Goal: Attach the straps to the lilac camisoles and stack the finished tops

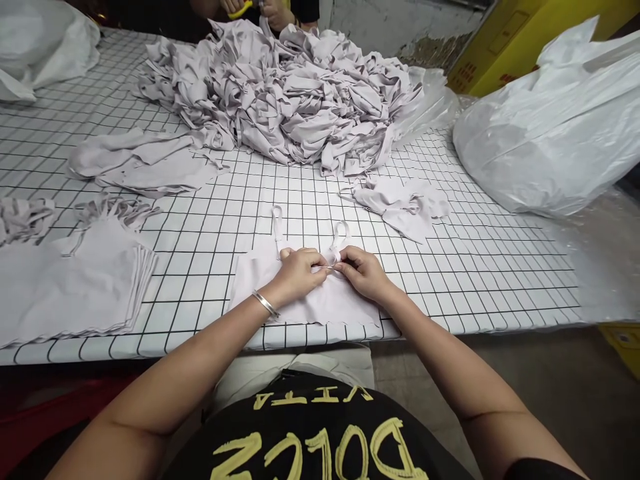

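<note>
A pale lilac camisole (pixel 260 280) lies flat at the table's near edge, its two thin straps pointing away from me. My left hand (pixel 301 272), with a silver bangle at the wrist, rests over its middle, and the thumb and forefinger pinch its upper edge. Close by, my right hand (pixel 364 272) is closed in a pinch on the same edge, at the base of the right strap (pixel 341 233). The fingertips of both hands nearly meet. A thin light line shows between them; I cannot tell whether it is fabric edge or something else.
A big heap of matching garments (pixel 300 93) covers the far table. Neatly stacked camisoles (pixel 70 280) lie at left, loose pieces (pixel 145 163) behind them. One crumpled garment (pixel 400 203) is at right, near a large white plastic bag (pixel 545 133). Opposite, another person's hand holds yellow-handled scissors (pixel 241 9).
</note>
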`<state>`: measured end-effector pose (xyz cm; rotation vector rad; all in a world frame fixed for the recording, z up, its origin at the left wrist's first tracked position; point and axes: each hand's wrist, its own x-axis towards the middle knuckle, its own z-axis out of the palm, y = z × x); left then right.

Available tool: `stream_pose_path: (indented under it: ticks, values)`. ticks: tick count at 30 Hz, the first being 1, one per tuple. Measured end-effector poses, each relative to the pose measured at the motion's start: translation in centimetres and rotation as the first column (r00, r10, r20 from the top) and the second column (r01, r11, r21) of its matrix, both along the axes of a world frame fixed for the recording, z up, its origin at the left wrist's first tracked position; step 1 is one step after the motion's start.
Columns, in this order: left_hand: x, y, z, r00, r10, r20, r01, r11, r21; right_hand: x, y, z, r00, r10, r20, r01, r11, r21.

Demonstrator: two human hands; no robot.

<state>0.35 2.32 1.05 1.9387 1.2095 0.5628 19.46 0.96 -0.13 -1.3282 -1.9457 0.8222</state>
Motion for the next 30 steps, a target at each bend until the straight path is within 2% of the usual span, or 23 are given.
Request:
stream_pose_path:
  ticks: [4, 5, 7, 10, 12, 14, 16, 17, 19, 21, 22, 24, 25, 26, 27, 28, 30]
  values:
    - [0.2, 0.0, -0.1, 0.999, -0.023, -0.042, 0.024, 1.000, 0.013, -0.6, 0.0, -0.2, 1.000, -0.015, 0.010, 0.014, 0.999, 0.048]
    - [0.2, 0.0, -0.1, 0.998, -0.031, -0.047, 0.031, 0.999, 0.013, -0.8, 0.0, -0.1, 0.999, -0.028, -0.021, 0.028, 1.000, 0.003]
    - [0.2, 0.1, -0.2, 0.998, -0.042, -0.046, 0.042, 0.999, 0.009, -0.9, -0.1, 0.4, 0.984, -0.074, -0.160, 0.045, 0.983, -0.179]
    - [0.1, 0.1, -0.5, 0.997, -0.050, -0.062, 0.050, 0.999, 0.013, -1.1, 0.1, 1.8, 0.877, -0.211, -0.433, -0.032, 0.872, -0.489]
    - [0.3, 0.2, -0.9, 0.995, -0.056, -0.084, 0.059, 0.998, 0.026, -1.4, 0.8, 2.6, 0.779, -0.320, -0.539, -0.090, 0.794, -0.601]
    - [0.6, 0.4, -1.2, 0.992, -0.078, -0.102, 0.082, 0.996, 0.032, -1.8, 2.2, 3.0, 0.701, -0.403, -0.589, -0.072, 0.781, -0.621]
    - [0.9, 0.6, -1.2, 0.985, -0.112, -0.131, 0.116, 0.993, 0.025, -2.1, 4.4, 2.9, 0.659, -0.454, -0.600, 0.046, 0.821, -0.570]
    - [0.9, 0.6, -1.0, 0.981, -0.122, -0.152, 0.128, 0.991, 0.034, -2.1, 5.7, 2.8, 0.669, -0.468, -0.577, 0.116, 0.834, -0.540]
    - [0.1, 0.2, -0.3, 0.975, -0.096, -0.202, 0.120, 0.986, 0.113, -1.4, 7.8, 2.9, 0.779, -0.460, -0.426, 0.230, 0.842, -0.489]
    - [-1.9, -1.0, 0.6, 0.967, 0.025, -0.253, 0.038, 0.969, 0.244, 0.0, 8.5, 3.4, 0.903, -0.415, -0.110, 0.350, 0.860, -0.372]
    - [-3.4, -1.8, 0.9, 0.951, 0.128, -0.280, -0.039, 0.952, 0.303, 0.9, 8.0, 3.8, 0.909, -0.413, 0.064, 0.414, 0.871, -0.263]
    - [-6.8, -3.7, 1.4, 0.863, 0.362, -0.353, -0.231, 0.903, 0.363, 2.8, 5.5, 4.3, 0.830, -0.457, 0.320, 0.495, 0.868, -0.047]
    - [-8.4, -4.6, 1.4, 0.794, 0.455, -0.402, -0.318, 0.876, 0.364, 3.5, 3.6, 4.4, 0.806, -0.451, 0.384, 0.500, 0.866, -0.031]
    - [-9.8, -5.4, 1.3, 0.738, 0.501, -0.453, -0.371, 0.861, 0.348, 4.1, 1.6, 4.3, 0.816, -0.388, 0.429, 0.474, 0.874, -0.110]
    - [-10.9, -6.0, 1.2, 0.700, 0.514, -0.495, -0.399, 0.857, 0.326, 4.5, -0.5, 4.1, 0.825, -0.325, 0.462, 0.450, 0.873, -0.188]
    - [-11.6, -6.4, 1.0, 0.693, 0.495, -0.524, -0.399, 0.869, 0.294, 4.8, -2.4, 3.7, 0.836, -0.292, 0.465, 0.430, 0.875, -0.224]
    - [-12.0, -6.7, 0.7, 0.742, 0.425, -0.519, -0.365, 0.905, 0.219, 4.9, -5.3, 2.8, 0.853, -0.316, 0.414, 0.446, 0.854, -0.268]
